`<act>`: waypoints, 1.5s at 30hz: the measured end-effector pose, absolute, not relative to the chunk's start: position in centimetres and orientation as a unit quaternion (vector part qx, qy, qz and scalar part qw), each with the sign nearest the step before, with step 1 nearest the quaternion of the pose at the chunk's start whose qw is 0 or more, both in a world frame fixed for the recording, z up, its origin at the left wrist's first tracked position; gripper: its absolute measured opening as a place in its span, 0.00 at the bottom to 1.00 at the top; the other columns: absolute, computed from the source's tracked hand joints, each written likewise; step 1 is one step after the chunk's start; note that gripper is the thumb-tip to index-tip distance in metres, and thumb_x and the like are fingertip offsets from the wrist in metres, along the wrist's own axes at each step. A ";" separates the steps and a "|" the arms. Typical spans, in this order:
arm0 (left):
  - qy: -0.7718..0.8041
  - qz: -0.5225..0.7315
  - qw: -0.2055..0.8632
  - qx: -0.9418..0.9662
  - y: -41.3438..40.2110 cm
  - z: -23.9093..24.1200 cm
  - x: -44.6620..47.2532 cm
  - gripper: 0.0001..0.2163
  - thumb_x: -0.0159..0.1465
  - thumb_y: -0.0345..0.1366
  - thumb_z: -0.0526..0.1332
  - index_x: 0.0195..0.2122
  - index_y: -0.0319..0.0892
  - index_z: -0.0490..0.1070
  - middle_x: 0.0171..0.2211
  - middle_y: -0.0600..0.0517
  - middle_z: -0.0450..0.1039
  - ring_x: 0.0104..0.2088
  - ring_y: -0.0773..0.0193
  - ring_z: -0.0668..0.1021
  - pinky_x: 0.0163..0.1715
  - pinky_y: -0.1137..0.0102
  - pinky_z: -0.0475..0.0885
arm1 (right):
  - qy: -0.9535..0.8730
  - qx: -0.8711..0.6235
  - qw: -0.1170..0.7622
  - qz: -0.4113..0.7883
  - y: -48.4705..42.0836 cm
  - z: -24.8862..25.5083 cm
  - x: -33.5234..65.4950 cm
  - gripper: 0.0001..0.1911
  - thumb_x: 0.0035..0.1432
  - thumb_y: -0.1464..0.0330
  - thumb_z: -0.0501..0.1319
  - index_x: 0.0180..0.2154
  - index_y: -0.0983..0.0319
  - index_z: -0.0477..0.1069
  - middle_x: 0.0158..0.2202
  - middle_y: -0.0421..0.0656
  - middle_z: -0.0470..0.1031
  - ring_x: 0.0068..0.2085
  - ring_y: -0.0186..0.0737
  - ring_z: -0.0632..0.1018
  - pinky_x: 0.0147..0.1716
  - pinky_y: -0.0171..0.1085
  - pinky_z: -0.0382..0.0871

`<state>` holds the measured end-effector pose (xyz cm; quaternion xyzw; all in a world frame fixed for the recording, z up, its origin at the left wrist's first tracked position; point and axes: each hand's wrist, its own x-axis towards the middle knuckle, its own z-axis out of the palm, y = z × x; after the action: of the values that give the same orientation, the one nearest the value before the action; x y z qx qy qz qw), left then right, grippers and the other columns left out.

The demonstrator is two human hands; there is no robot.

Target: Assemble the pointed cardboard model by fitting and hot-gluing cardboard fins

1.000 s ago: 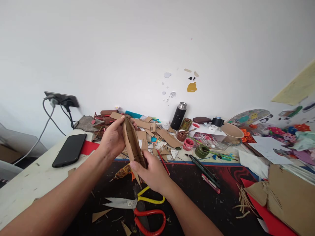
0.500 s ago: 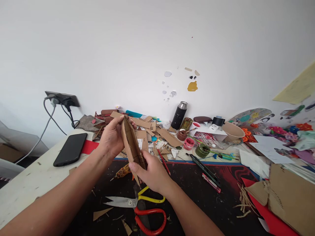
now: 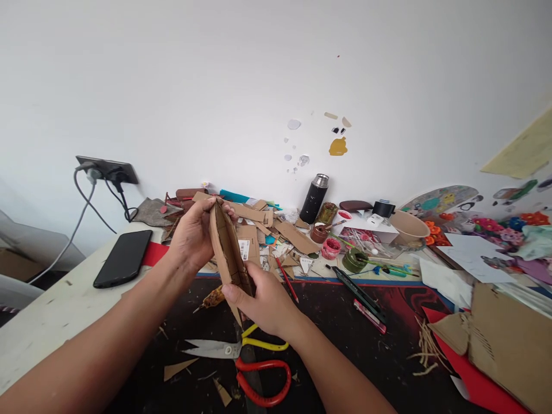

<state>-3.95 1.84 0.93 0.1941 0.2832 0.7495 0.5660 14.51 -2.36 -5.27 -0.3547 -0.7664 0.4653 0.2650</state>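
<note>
A narrow, hollow cardboard piece point(image 3: 222, 253), pointed at its far end, is held slanting above the dark mat. My left hand point(image 3: 195, 231) grips it near the far tip, with the thumb on top. Lower down, my right hand point(image 3: 263, 300) is closed on the near end, thumb on the near left wall and fingers behind the right side. Just below lie scissors point(image 3: 233, 349) with one yellow and one red handle, blades pointing left and spread. A brown, stained tool with a thin metal tip point(image 3: 212, 299) lies partly hidden behind the cardboard.
A phone point(image 3: 123, 259) lies at left. Cardboard scraps point(image 3: 297, 238) pile up along the wall near a black flask point(image 3: 314, 199). Paint jars point(image 3: 331, 248), a green cutter point(image 3: 357, 292) and a red pencil point(image 3: 287, 279) are to the right. A large cardboard sheet point(image 3: 513, 339) sits far right.
Both hands keep their hold on the cardboard piece, which has shifted very slightly left and up in view. Otherwise only a small camera movement shows.
</note>
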 end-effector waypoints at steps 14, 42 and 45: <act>0.286 0.746 0.568 0.196 1.8 1.0 -3.9 0.07 0.65 0.28 0.61 0.30 0.41 0.74 0.25 0.50 0.75 0.28 0.63 0.80 0.37 0.69 0.83 | -0.763 -0.358 0.254 0.474 -2.5 -5.0 14.6 0.27 0.67 0.44 0.63 0.52 0.58 0.75 0.43 0.45 0.81 0.42 0.48 0.80 0.38 0.41 0.68; 0.283 0.728 0.574 0.246 2.1 0.4 -4.2 0.04 0.59 0.32 0.67 0.28 0.38 0.77 0.26 0.50 0.77 0.28 0.63 0.80 0.36 0.69 0.82 | -0.720 -0.307 0.272 0.560 -2.2 -5.5 14.5 0.32 0.64 0.45 0.67 0.60 0.58 0.75 0.53 0.49 0.80 0.53 0.54 0.80 0.52 0.47 0.74; 0.282 0.724 0.580 0.244 2.0 0.4 -4.1 0.04 0.58 0.33 0.70 0.29 0.39 0.77 0.26 0.51 0.78 0.29 0.63 0.81 0.36 0.69 0.82 | -0.729 -0.316 0.265 0.546 -2.2 -5.3 14.5 0.31 0.64 0.45 0.67 0.59 0.58 0.75 0.51 0.48 0.81 0.52 0.53 0.80 0.51 0.47 0.74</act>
<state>-4.12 1.97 0.38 0.2439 0.2816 0.7244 0.5801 14.49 -2.22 -5.32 -0.3162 -0.7293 0.5457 0.2651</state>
